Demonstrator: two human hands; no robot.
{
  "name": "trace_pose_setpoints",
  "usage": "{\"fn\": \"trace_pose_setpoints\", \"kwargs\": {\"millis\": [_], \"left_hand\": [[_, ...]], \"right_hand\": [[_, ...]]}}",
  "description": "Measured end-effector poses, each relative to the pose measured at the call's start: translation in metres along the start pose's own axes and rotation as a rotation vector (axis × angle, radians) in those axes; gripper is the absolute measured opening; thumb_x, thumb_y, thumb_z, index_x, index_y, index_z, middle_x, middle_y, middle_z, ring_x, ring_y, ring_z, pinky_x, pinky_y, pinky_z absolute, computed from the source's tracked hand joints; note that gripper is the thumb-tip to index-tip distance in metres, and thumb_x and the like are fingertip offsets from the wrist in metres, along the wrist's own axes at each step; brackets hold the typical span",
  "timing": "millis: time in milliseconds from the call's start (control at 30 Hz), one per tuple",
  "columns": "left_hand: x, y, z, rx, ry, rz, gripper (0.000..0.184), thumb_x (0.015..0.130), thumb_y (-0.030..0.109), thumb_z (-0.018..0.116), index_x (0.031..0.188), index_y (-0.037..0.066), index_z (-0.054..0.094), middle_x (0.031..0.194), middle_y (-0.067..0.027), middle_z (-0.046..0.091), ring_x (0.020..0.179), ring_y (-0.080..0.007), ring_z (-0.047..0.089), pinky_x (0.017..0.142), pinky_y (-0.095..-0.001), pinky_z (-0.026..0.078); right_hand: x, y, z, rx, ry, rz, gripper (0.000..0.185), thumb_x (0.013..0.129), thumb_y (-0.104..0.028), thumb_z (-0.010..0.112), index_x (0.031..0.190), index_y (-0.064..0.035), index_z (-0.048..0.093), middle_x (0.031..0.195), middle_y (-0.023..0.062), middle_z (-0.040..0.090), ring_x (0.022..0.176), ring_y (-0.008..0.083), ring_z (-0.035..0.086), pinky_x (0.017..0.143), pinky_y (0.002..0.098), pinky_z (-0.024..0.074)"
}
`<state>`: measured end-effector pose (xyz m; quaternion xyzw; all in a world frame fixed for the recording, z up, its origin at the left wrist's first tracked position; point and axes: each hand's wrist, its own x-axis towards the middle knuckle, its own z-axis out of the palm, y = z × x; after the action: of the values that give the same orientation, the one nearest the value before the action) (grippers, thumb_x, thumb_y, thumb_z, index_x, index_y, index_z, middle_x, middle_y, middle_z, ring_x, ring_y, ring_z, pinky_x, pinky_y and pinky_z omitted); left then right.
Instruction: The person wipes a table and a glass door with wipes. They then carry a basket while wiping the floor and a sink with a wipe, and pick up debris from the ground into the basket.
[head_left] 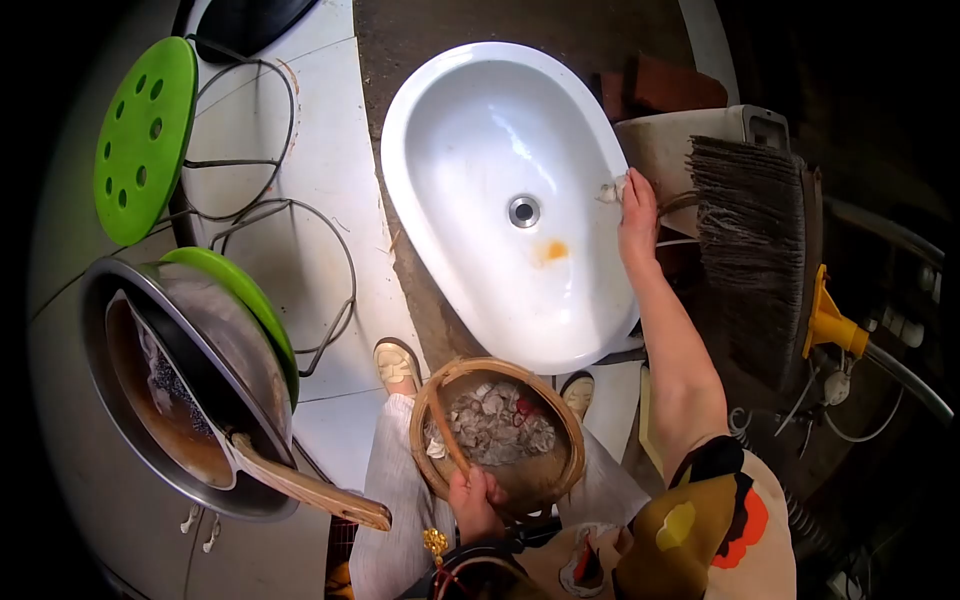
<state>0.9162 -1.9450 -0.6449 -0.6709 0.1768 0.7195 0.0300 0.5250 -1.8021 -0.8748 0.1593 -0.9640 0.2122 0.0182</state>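
Observation:
My left hand (477, 503) is closed round the brown handle of a round basket (572, 425), held low in front of my legs. Inside lie many grey, crumpled lumps (500, 420) and a small red bit. My right hand (638, 222) reaches to the right rim of a white oval washbasin (480, 290). Its fingers are pressed together at a small pale lump (610, 190) on the basin's inner edge. The basin has a metal drain (524, 211) and an orange-yellow stain (553, 250) beside it.
At left, a metal basin (270, 430) holds a wooden-handled pan (310, 490) and rests on a green stool (255, 300). Another green stool (145, 140) lies tipped behind. A broom (750, 250) with dark bristles and a yellow fitting stands at right.

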Motion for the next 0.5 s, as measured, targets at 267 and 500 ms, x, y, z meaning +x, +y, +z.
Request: {"fn": "trace_pose_setpoints", "kwargs": {"millis": [267, 500], "left_hand": [[0.008, -0.004, -0.007, 0.031, -0.008, -0.019, 0.014, 0.093, 0.018, 0.049, 0.087, 0.009, 0.041, 0.061, -0.0016, 0.042, 0.048, -0.0105, 0.037, 0.044, -0.0252, 0.034], [0.01, -0.005, -0.012, -0.085, -0.063, -0.036, 0.012, 0.093, 0.018, 0.05, 0.091, 0.009, 0.041, 0.062, -0.0021, 0.042, 0.048, -0.011, 0.037, 0.044, -0.0254, 0.034]], "right_hand": [[0.103, -0.052, 0.072, -0.13, 0.194, -0.341, 0.033, 0.082, -0.001, 0.049, 0.115, -0.0014, 0.055, 0.124, 0.0127, 0.053, 0.117, 0.0301, 0.049, 0.096, 0.0364, 0.0421], [0.17, -0.112, 0.107, -0.151, 0.098, -0.374, 0.032, 0.086, -0.01, 0.047, 0.116, -0.0044, 0.054, 0.127, 0.0094, 0.051, 0.118, 0.0264, 0.048, 0.097, 0.0349, 0.0416]]}}
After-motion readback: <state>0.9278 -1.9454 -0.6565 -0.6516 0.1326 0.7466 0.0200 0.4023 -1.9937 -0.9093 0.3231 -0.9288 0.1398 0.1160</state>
